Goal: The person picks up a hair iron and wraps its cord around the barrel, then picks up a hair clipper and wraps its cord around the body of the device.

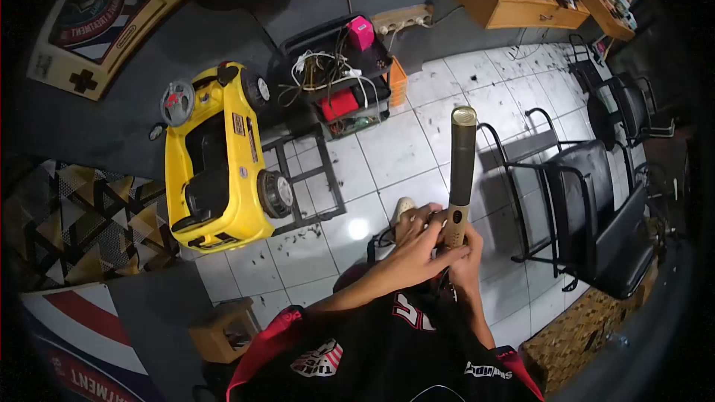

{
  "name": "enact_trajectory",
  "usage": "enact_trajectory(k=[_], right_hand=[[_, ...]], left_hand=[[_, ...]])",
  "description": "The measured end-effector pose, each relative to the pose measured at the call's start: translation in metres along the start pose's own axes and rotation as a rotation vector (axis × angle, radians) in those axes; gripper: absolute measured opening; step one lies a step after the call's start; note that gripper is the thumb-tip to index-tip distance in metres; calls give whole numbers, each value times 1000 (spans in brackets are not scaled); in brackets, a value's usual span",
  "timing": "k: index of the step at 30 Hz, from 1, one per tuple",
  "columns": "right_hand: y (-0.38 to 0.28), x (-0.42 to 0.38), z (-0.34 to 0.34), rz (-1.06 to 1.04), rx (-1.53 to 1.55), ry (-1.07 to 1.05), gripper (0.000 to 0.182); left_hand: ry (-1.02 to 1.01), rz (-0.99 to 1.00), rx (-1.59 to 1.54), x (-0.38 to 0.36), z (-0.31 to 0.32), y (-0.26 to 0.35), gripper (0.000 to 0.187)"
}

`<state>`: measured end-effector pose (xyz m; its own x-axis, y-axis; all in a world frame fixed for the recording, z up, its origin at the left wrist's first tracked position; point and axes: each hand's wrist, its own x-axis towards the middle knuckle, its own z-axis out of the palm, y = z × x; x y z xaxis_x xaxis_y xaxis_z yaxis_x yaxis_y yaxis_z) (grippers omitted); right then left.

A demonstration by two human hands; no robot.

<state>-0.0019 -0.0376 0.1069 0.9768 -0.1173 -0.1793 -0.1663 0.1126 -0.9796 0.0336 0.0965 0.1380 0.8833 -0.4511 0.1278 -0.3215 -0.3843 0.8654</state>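
A long cylindrical device (pixel 462 167), dark along its upper barrel with a gold-coloured cap and lower part, stands roughly upright in front of me. My right hand (pixel 465 253) is wrapped round its lower end from the right. My left hand (pixel 424 242) is at the same lower part from the left, its fingers bent and its thumb reaching across toward my right hand. Whether the left fingers grip the device or something small beside it is hidden.
A yellow toy car (pixel 216 167) stands at left, beside a black metal frame (pixel 331 179). Behind is a cart (pixel 365 71) with cables and a pink box. Black chairs (pixel 585 179) stand right, below a wooden drawer unit (pixel 514 11). Dark clippings lie on the tiles.
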Motion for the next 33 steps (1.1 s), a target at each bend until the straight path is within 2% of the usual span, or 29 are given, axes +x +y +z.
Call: enact_trajectory(k=[3,4,5,6,8,9,10,11,13,14,17,19,21,22,25,26,29,30,33], right_hand=[[15,-40,16,-28,-56,4,37],[19,-53,20,-44,-106,7,38],[22,-67,21,-55,-160,11,40],[32,-80,11,-163,-287,-105,45],[34,-107,12,-82,-24,-123,46],[34,-120,12,-52,114,-121,47],[34,-130,7,-51,62,-107,39],[38,-140,-1,77,111,-45,35],[59,-156,-15,327,221,64,31],[74,-162,-18,252,148,151,29],[102,-180,-40,307,-85,173,28],[115,-189,-51,337,-67,181,29],[129,-199,-59,371,-63,186,30],[140,-207,-66,367,-50,186,32],[148,-227,-89,74,-436,359,39],[148,-232,-97,167,-251,398,44],[157,-246,-129,154,-340,422,44],[148,-249,-135,186,-284,370,48],[125,-255,-144,-31,-359,130,52]], left_hand=[[107,31,-118,-23,17,-8,44],[40,-211,-534,-34,22,-5,35],[53,-278,-580,-47,24,-7,28],[56,-305,-665,-61,30,-11,26],[3,-332,-797,-87,29,-19,20],[109,-364,-969,-97,29,-10,18],[121,-341,-1001,-102,26,-7,16],[134,-313,-1033,-106,19,-6,14],[79,-383,-1057,-107,2,2,12],[134,-349,-1036,-106,-1,11,13],[152,-494,-1105,-106,-9,34,14],[112,-421,-1082,-107,0,41,14],[89,-436,-1073,-106,13,55,14],[69,-448,-1075,-105,19,63,14],[5,-459,-1098,-104,42,87,13],[-30,-454,-1108,-104,49,92,13],[-122,-429,-1130,-103,69,116,13],[-151,-410,-1132,-102,76,123,13],[-224,-389,-1133,-101,91,143,15]])
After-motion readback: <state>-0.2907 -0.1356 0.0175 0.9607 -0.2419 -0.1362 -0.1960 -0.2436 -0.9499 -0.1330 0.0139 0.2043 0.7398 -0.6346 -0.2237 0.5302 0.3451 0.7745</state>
